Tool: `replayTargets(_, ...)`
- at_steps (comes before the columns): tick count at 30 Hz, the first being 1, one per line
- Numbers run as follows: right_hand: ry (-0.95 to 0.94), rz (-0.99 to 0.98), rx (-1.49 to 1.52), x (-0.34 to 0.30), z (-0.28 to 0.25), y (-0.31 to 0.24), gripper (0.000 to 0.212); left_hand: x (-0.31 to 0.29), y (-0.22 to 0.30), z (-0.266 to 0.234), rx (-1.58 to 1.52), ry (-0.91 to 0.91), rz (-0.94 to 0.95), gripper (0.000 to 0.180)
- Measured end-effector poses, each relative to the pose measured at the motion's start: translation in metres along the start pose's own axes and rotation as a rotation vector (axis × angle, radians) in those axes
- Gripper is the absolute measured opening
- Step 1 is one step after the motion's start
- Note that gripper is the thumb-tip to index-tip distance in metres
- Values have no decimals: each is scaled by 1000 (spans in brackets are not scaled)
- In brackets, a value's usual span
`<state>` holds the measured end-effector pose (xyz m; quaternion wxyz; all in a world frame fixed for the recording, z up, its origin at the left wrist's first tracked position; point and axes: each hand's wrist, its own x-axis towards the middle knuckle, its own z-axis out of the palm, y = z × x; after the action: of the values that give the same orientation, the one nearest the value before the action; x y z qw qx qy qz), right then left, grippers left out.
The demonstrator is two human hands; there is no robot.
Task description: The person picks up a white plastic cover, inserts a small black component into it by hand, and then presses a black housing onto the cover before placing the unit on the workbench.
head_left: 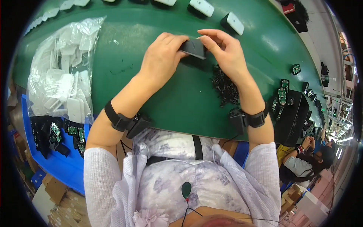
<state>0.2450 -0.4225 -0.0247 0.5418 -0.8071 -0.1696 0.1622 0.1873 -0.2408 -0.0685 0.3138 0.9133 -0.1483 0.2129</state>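
A small black plastic housing [194, 49] is held above the green table, tilted. My left hand [160, 55] is closed on its left end, thumb below and fingers above. At its right end, my right hand [225, 53] grips the edge with the thumb and curled fingers; the exact contact is partly hidden. Beneath my right wrist lies a heap of small black parts [224, 86], too small to name. Just beyond my hands, a white-topped black box-shaped unit [232, 23] rests on the table.
A clear bag of white plastic covers [62, 68] lies at left, above a blue tray [56, 159] with circuit boards. More white-topped units [201, 7] line the far edge. At right are green circuit boards [282, 95] and a black box [293, 121]; another person [308, 160] sits beyond.
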Motion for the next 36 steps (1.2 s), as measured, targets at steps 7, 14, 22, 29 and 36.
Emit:
replayTargets(7,28,-86,465,-43,27,-13,43,-21,40,-8,-1169,-55,-717,32)
replayTargets(14,139,-239,271,-52,28,-24,39,-29,58,-27,-1055,-64,-624,35)
replayTargets(22,376,-286,13,-45,-62,-9,38,-63,-70,-149,424,243,-439,19)
replayTargets(29,481,-220,-455,4,-151,42,33,-90,-165,-206,931,-190,-450,38)
replayTargets(36,139,-44,-434,44,-170,68,29,-90,-169,-207,925,-167,-478,27)
